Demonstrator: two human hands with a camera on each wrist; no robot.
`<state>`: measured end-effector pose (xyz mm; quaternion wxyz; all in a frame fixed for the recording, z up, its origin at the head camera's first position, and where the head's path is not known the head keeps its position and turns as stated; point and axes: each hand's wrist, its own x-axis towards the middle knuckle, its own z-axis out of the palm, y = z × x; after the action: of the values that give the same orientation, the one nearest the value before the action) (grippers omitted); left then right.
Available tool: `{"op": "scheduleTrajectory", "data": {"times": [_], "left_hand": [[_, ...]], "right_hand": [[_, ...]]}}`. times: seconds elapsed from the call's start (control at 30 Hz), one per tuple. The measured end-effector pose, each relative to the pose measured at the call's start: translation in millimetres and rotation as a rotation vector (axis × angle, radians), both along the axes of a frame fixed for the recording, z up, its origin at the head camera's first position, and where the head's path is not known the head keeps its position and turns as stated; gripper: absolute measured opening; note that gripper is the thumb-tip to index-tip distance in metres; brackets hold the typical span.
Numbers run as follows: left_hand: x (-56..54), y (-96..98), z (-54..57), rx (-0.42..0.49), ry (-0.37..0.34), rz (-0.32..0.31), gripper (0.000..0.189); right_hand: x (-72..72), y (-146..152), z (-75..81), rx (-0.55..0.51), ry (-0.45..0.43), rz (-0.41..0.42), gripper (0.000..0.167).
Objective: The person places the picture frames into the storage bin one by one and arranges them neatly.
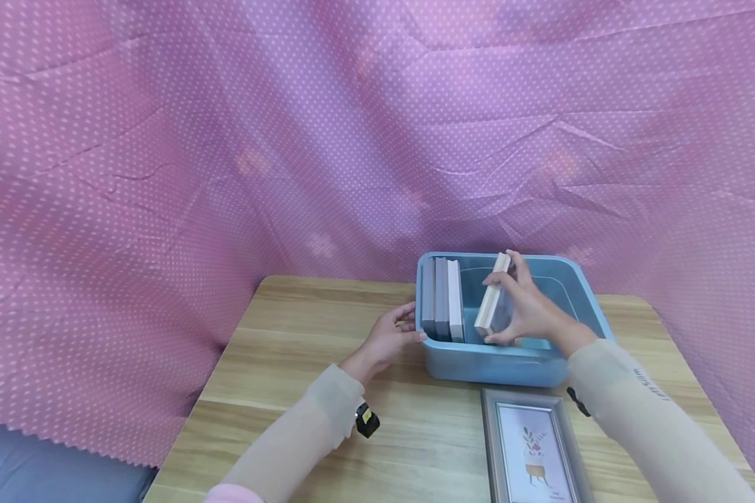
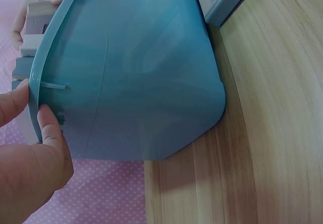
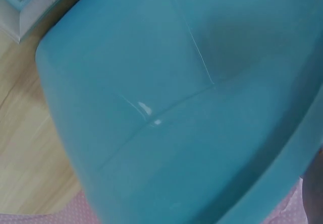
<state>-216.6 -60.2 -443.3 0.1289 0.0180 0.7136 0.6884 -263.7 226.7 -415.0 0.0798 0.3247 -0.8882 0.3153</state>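
A blue plastic bin (image 1: 497,367) stands on the table. My left hand (image 1: 386,339) is at its left end; in the left wrist view that hand (image 2: 35,168) pinches the rim between thumb and finger. Inside the bin, my right hand (image 1: 531,311) grips a cream-edged, frame-like piece (image 1: 493,297) by its edges, holding it upright with a slight tilt. Several similar slim pieces (image 1: 442,300), grey and white, stand on edge against the bin's left wall. The right wrist view shows mostly the bin's wall (image 3: 151,82), and the held piece is hidden there.
A grey picture frame (image 1: 537,450) with a plant print lies face up on the wooden table (image 1: 327,307), in front of the bin. Pink dotted cloth (image 1: 352,140) hangs behind and at both sides of the table.
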Motion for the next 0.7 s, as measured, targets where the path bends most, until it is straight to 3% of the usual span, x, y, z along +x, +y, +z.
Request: {"op": "scheduleTrajectory", "data": {"times": [0.43, 0.7], "left_hand": [[1.7, -3.0, 0.1, -0.014, -0.006, 0.004, 0.065], [3.4, -2.7, 1.0, -0.01, 0.006, 0.002, 0.065]], "right_hand": [[-1.7, -9.5, -5.2, 0.04, -0.05, -0.001, 0.093], [-4.4, -14.5, -8.8, 0.044, -0.029, 0.023, 0.092]]}}
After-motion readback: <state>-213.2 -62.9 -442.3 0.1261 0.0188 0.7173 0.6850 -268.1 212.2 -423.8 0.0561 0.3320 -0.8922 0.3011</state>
